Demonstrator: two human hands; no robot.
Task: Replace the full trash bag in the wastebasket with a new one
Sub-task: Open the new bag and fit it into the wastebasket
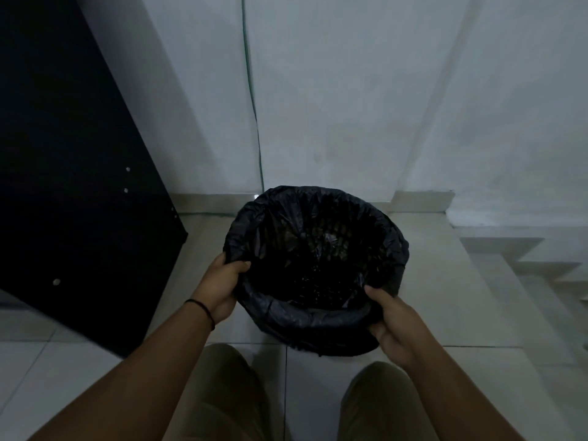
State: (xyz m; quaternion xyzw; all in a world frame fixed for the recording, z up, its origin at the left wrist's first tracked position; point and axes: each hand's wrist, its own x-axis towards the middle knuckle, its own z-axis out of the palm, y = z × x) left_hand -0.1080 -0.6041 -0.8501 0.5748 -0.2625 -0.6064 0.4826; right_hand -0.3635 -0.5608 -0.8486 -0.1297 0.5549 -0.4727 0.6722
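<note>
The room is dim. The floor is made of pale tiles, and a white wall stands behind it. A thin green cable runs down the wall to the floor. On the left leans a big black board with a few small shiny dots on it. On the right, white steps go down at the edge of the picture.

The wastebasket sits on the floor near the wall, right in front of the person's knees. A black trash bag lines it, and the bag's edge is folded over the rim all the way round (the inside is too dark to see what is in there).

Both arms reach forward and down. The left hand holds the left side of the rim, with its fingers curled over the folded bag. A thin black band is on that wrist. The right hand holds the near right side of the rim, with its thumb on top of the bag and its fingers tucked under the edge.
</note>
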